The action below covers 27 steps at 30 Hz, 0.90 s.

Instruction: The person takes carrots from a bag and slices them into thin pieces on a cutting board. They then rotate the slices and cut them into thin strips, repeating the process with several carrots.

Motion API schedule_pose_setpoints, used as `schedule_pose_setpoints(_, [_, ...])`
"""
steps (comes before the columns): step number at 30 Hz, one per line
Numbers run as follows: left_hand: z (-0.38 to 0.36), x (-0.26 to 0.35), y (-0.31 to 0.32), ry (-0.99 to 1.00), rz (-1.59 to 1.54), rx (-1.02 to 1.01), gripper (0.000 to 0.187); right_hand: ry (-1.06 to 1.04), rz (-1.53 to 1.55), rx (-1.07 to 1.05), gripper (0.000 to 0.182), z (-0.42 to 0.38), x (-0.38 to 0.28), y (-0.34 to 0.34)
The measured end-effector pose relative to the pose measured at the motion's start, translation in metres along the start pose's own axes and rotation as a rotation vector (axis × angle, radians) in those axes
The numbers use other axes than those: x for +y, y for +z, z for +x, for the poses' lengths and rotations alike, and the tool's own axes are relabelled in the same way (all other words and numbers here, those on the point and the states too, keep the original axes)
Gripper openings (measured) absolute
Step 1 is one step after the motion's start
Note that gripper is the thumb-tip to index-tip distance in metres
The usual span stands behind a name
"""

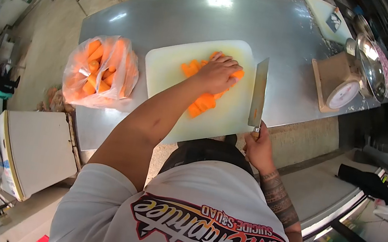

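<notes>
My left hand (219, 74) rests on orange carrot pieces (202, 103) on the white cutting board (167, 65), its fingers close together and curled over some of them. More pieces lie to its left and below it; the ones under the palm are hidden. My right hand (260, 145) is closed round the wooden handle of a large cleaver (258, 93) at the table's near edge. The cleaver's wide blade points away from me, just past the board's right edge, apart from the carrots.
A clear plastic bag of carrots (102, 72) stands left of the board on the metal table (171, 12). To the right are a kitchen scale (336, 83) and a metal bowl (371, 66). Another white board (324, 14) lies at the far right.
</notes>
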<state>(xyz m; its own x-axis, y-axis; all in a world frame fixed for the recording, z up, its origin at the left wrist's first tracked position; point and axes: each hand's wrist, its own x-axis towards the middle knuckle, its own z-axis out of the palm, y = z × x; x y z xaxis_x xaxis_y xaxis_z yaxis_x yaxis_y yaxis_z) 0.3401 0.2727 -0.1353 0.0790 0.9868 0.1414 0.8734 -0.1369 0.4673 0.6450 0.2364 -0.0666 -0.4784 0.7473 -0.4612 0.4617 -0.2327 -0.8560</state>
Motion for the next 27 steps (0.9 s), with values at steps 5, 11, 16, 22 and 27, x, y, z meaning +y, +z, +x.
schedule_pose_setpoints(5, [-0.009,0.006,0.006,-0.041,0.050,0.415,0.046,0.039,0.083,0.016,0.065,-0.011,0.010,0.002])
schedule_pose_setpoints(11, [-0.118,0.007,-0.087,-0.262,-0.052,0.653,0.032,0.087,0.081,0.009,0.056,-0.001,0.021,-0.016])
schedule_pose_setpoints(16, [-0.251,-0.053,-0.173,-0.660,0.084,1.007,0.012,0.094,0.067,0.026,0.048,0.000,0.019,-0.016])
schedule_pose_setpoints(22, [-0.324,-0.103,-0.206,-1.017,0.277,0.329,0.032,0.007,-0.038,0.052,0.046,-0.004,0.016,-0.009])
schedule_pose_setpoints(27, [-0.308,-0.104,-0.196,-1.003,0.190,0.338,0.036,-0.043,-0.134,0.073,0.042,-0.009,0.013,-0.001])
